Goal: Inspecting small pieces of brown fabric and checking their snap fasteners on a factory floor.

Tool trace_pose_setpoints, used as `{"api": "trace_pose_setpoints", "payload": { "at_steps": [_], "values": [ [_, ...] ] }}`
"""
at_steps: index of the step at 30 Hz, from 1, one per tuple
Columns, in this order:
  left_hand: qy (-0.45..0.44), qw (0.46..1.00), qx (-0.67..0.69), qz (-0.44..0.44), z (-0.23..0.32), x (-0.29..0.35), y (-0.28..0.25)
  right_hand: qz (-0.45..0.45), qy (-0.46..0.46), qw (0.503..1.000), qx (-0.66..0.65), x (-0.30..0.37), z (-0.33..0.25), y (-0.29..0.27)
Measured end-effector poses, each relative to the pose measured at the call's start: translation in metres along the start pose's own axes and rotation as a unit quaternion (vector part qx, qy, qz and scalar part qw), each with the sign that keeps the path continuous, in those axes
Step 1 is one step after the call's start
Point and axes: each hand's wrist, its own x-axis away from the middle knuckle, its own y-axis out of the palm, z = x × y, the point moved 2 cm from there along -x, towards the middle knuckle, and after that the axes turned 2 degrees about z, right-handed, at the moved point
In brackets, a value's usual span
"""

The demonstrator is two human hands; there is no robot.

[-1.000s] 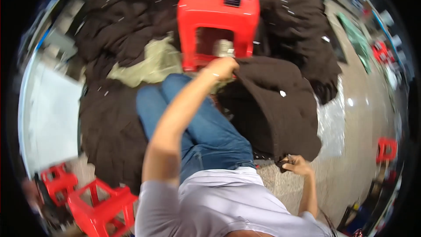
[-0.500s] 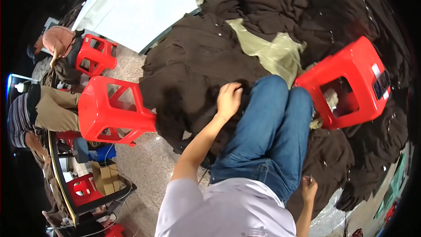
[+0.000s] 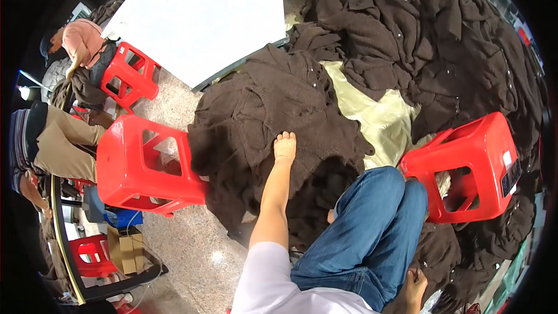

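A heap of dark brown knit garments lies in front of me, dotted with small pale spots. My left hand reaches out onto it, its fingers curled down into the brown cloth at the middle of the heap. Low beside my right thigh is my right hand, closed around a small dark thing whose kind I cannot make out. More brown garments lie on the floor near that hand. My knees in blue jeans are bent at the near edge of the heap.
Red plastic stools stand left and right; a dark flat phone-like thing lies on the right one. Pale yellow sheeting shows between the garments. A white table stands far left. Two people sit at left, near a cardboard box.
My left hand has moved from beside my knee forward and left onto the heap, the arm straighter. The view has shifted, so the heap and stools sit lower. My right hand stays by my thigh.
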Motion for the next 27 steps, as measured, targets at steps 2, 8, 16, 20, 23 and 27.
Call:
{"api": "trace_pose_setpoints", "payload": {
  "at_steps": [2,8,16,20,23,27],
  "values": [
    [0.017,0.997,0.067,0.016,0.033,0.006,0.003,0.012,0.003,1.0,0.014,-0.001,0.001,-0.002],
    [0.237,0.857,0.283,-0.358,0.077,0.171,0.019,0.026,0.005,0.999,0.027,-0.019,0.006,0.001],
    [0.102,0.625,0.418,-0.651,0.008,0.204,-0.002,0.067,-0.059,0.995,0.045,-0.033,-0.002,-0.01],
    [-0.299,0.78,0.445,0.323,-0.07,0.121,-0.029,0.095,-0.053,0.992,0.069,-0.031,-0.001,-0.015],
    [-0.445,0.758,0.344,0.331,-0.117,0.096,-0.008,0.081,-0.045,0.995,0.047,-0.029,0.007,-0.009],
    [-0.526,0.515,0.676,0.029,-0.157,0.129,0.08,0.045,-0.068,0.996,0.039,-0.038,-0.004,0.008]
  ]
}}
